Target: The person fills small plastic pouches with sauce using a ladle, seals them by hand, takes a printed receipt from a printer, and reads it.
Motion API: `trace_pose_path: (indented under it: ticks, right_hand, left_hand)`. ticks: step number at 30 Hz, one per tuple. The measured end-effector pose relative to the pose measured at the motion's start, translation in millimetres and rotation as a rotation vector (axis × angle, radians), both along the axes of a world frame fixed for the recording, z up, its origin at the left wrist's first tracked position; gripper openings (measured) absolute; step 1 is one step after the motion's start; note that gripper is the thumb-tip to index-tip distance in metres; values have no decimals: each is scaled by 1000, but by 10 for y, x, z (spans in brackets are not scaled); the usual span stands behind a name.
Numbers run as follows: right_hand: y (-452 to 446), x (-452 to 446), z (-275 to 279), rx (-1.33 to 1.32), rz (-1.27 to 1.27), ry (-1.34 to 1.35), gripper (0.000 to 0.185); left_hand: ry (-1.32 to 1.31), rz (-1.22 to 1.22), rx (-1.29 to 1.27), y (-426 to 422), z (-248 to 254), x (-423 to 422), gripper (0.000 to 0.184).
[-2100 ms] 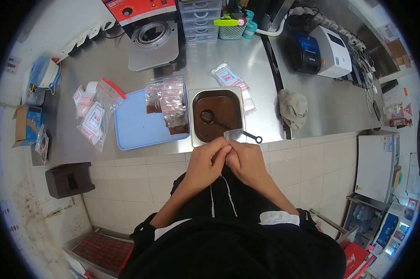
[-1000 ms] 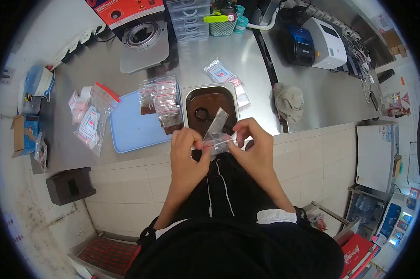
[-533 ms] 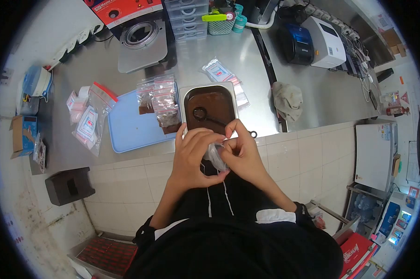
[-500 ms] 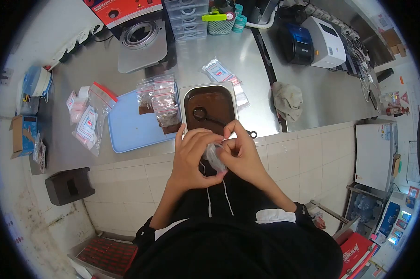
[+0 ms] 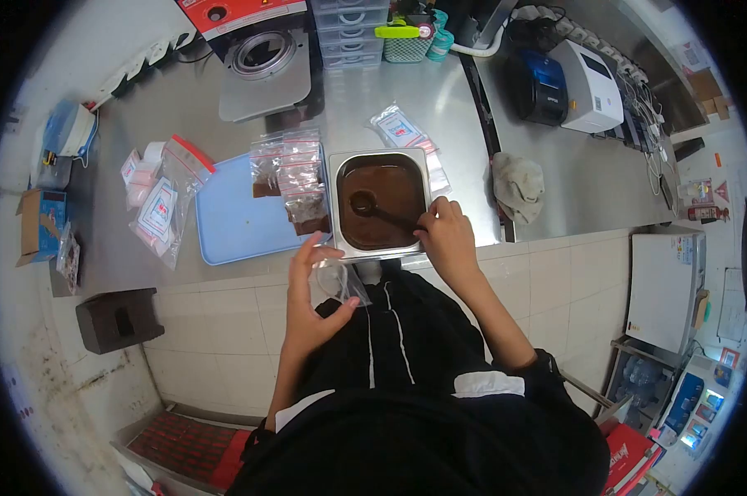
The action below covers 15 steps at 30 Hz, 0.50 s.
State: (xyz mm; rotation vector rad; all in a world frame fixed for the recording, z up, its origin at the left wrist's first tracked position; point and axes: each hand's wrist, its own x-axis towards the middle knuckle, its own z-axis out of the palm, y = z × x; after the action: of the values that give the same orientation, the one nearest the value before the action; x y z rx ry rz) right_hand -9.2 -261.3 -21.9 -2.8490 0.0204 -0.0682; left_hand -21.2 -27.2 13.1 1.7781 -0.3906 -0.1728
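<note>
My left hand point(image 5: 309, 302) holds a small clear plastic bag point(image 5: 340, 283), its mouth spread between thumb and fingers, just in front of the counter edge. With my right hand point(image 5: 450, 248) I grip the handle end of a dark ladle point(image 5: 390, 217) at the right rim of a steel pan point(image 5: 334, 194). The ladle's bowl rests in the brown liquid point(image 5: 394, 178) that partly fills the pan. Left of the pan, several zip bags point(image 5: 299, 169) with brown contents lie on a blue tray point(image 5: 233, 223).
Packs of bags point(image 5: 162, 211) lie left of the tray, and more bags point(image 5: 402, 128) lie behind the pan. A sealing machine point(image 5: 266, 74) and clear drawers point(image 5: 350, 37) stand at the back. A grey cloth point(image 5: 518, 186) and printers point(image 5: 584, 87) sit on the right counter.
My right hand has left the plastic bag and moved right to the ladle handle. My left hand has shifted left and down, with the bag now spread in it.
</note>
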Motion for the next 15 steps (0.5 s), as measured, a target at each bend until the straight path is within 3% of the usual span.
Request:
trace_pose_path:
  ticks: [2, 4, 8, 10, 15]
  right_hand:
    - [12, 19, 22, -60, -35, 17, 15]
    - [-42, 35, 6, -126, 1, -136, 14]
    - [-96, 68, 66, -188, 119, -135, 15]
    - [-89, 53, 17, -168, 252, -109, 18]
    - [-58, -110, 1, 57, 157, -30, 13]
  left_hand:
    - [62, 95, -69, 23, 13, 6, 73]
    - [-65, 167, 46, 107, -31, 53, 72]
    - [-90, 251, 4, 156, -52, 115, 72]
    - [-162, 317, 127, 179, -52, 143, 68]
    - [-248, 362, 349, 215, -8, 158, 66]
